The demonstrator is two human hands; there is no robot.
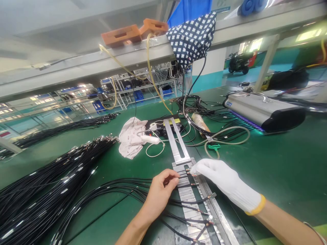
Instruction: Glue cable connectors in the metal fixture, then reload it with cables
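My bare left hand (162, 189) pinches a black cable (182, 176) just left of a slotted metal fixture (187, 197). White-gloved, my right hand (219, 178) closes its fingertips at the connector end (190, 171) of a cable at the fixture's far end. Several more black cables (122, 183) run in from the left and lie across the fixture, their metal ends along its right rail (217, 211). A flat metal frame (176, 139) with a long slot extends beyond the fixture.
Thick bundles of black cables (63, 177) cover the left of the green table (288, 163). A crumpled cloth (133, 137) and a black control box (163, 127) sit ahead. To the right stands a silver lamp housing (263, 109) glowing purple over cable ends. Overhead runs a shelf beam (76, 69).
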